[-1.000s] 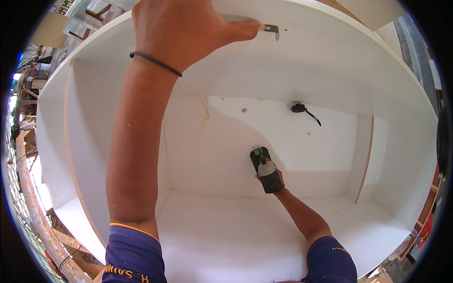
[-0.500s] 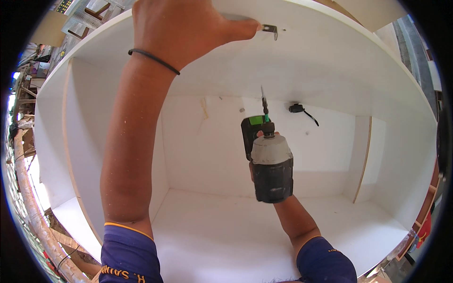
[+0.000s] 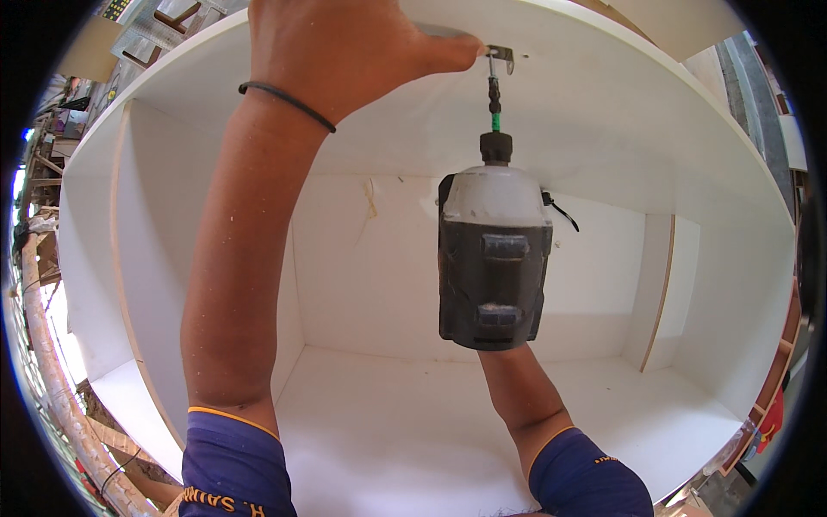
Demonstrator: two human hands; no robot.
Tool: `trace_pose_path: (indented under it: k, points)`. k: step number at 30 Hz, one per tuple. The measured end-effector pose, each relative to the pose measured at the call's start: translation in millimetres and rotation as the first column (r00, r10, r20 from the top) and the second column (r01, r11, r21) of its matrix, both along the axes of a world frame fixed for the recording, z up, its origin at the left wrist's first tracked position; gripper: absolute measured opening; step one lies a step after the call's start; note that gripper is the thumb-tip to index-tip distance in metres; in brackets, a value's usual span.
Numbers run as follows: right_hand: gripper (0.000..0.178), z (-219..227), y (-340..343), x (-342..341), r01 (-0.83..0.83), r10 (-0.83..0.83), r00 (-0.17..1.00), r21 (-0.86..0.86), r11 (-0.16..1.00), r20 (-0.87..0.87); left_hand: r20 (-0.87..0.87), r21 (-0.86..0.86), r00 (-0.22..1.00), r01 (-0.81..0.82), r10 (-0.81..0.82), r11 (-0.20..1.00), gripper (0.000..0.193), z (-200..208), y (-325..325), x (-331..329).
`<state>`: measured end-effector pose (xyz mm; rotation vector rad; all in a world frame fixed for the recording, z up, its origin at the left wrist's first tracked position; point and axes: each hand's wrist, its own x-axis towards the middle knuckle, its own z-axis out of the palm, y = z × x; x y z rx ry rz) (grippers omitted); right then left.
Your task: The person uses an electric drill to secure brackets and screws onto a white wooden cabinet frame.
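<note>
In the head view, the left hand (image 3: 332, 39) is at the upper centre, thumb tip at a metal bracket (image 3: 504, 57) against the white panel (image 3: 620, 112); whether its hidden fingers are closed, I cannot tell. Right of centre, the right hand, concealed behind the power drill (image 3: 495, 258), grips it, the bit (image 3: 494, 90) reaching up to the bracket.

I see the person's left hand (image 3: 336, 39) against the far board (image 3: 620, 121) of a white cabinet (image 3: 388, 422), the thumb at a small metal bracket (image 3: 506, 59); the right hand, hidden from me, holds a grey and black drill (image 3: 495, 258); its bit (image 3: 494, 95) points to the bracket; beyond the drill, a black cord (image 3: 564, 213) shows.
</note>
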<state>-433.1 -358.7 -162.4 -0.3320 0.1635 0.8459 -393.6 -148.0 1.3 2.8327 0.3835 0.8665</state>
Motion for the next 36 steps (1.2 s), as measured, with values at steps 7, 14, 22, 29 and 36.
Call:
trace_pose_path:
  k: [7, 14, 22, 29, 36]
  points:
    - [0.048, 12.0, 11.0, 4.7, -0.036, 0.039, 0.998, 0.075, 0.997, -0.040, 0.007, 0.052, 1.000, -0.004, 0.004, 0.999, 0.042, -2.4, 2.2, 0.5]
    - [0.058, 10.0, 7.7, 7.5, -0.033, 0.105, 0.941, 0.221, 0.975, -0.322, 0.030, 0.055, 1.000, -0.001, -0.001, 0.998, 0.042, -6.6, 4.3, 1.4]
    - [0.056, 10.1, 13.8, 4.6, 0.006, 0.043, 0.980, 0.242, 0.970, -0.195, 0.010, 0.049, 1.000, -0.001, 0.001, 0.999, 0.043, -2.5, 2.8, 1.6]
    - [0.046, 7.4, 14.0, 0.0, 0.043, -0.043, 0.999, 0.052, 0.998, -0.010, 0.010, 0.065, 1.000, 0.008, -0.009, 0.998, 0.043, -1.0, 1.4, -0.2]
    - [0.042, -1.9, 12.3, -3.8, 0.092, -0.075, 0.985, -0.103, 0.990, 0.153, -0.018, 0.036, 1.000, -0.022, 0.023, 0.999, 0.043, -1.0, 0.8, 1.2]
